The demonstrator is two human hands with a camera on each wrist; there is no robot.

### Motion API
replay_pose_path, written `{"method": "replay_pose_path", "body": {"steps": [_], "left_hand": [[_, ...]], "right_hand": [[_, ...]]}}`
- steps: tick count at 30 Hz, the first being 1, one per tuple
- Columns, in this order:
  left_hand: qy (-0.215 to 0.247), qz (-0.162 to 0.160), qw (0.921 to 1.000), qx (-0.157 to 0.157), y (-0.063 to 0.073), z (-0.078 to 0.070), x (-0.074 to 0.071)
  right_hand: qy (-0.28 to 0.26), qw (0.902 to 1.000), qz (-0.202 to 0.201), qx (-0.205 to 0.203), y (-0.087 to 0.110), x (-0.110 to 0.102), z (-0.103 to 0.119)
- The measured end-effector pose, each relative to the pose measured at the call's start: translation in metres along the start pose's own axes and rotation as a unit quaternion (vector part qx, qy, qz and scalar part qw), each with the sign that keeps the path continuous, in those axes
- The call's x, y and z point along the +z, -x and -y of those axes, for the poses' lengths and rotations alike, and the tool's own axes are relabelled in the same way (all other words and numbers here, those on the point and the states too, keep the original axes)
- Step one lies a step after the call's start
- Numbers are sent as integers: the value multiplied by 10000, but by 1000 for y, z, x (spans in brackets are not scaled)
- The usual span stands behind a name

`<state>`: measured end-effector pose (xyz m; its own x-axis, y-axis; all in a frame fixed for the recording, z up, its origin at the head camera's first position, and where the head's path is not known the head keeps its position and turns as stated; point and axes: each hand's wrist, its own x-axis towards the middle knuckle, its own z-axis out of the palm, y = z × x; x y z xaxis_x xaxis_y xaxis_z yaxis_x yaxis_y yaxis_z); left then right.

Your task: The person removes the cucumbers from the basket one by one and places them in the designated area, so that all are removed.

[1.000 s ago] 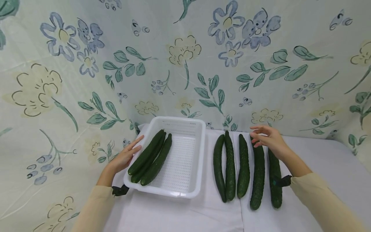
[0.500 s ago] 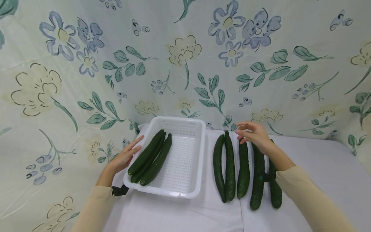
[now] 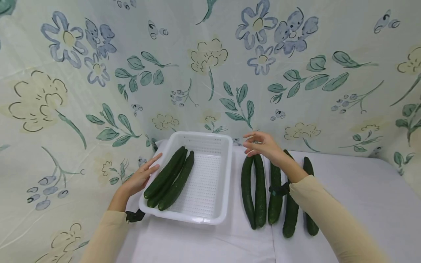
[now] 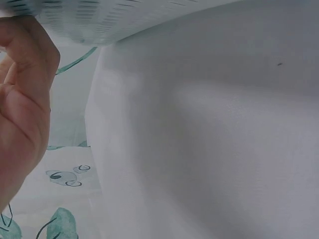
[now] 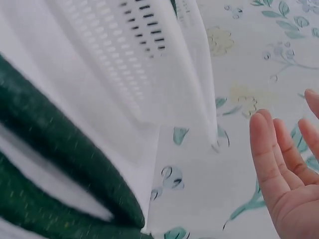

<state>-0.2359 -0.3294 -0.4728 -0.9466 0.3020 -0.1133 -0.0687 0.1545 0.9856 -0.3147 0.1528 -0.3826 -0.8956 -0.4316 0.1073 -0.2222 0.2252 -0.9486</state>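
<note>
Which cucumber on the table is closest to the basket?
The leftmost cucumber of the five on the table; the other four lie farther right, farther from the basket.

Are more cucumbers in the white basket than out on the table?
No, the head view shows three cucumbers in the white basket and five cucumbers on the table.

Dark green cucumbers, white basket, beige sleeves, blue-and-yellow floral backdrop
</note>
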Motion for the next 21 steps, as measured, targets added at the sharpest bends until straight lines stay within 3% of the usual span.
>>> {"method": "replay_pose_path", "body": {"steps": [5, 8, 12, 21], "left_hand": [[-32, 15, 10000, 9, 0, 0, -1], [-8, 5, 10000, -2, 1, 0, -2], [61, 4, 10000, -9, 1, -1, -2], [89, -1, 10000, -11, 0, 1, 1]], "right_hand": [[-181, 9995, 266, 12, -17, 24, 9], [-534, 9976, 318, 288, -29, 41, 16], [-1025, 9920, 172, 722, -45, 64, 25], [-1452, 9836, 124, 1060, -64, 114, 33]]}}
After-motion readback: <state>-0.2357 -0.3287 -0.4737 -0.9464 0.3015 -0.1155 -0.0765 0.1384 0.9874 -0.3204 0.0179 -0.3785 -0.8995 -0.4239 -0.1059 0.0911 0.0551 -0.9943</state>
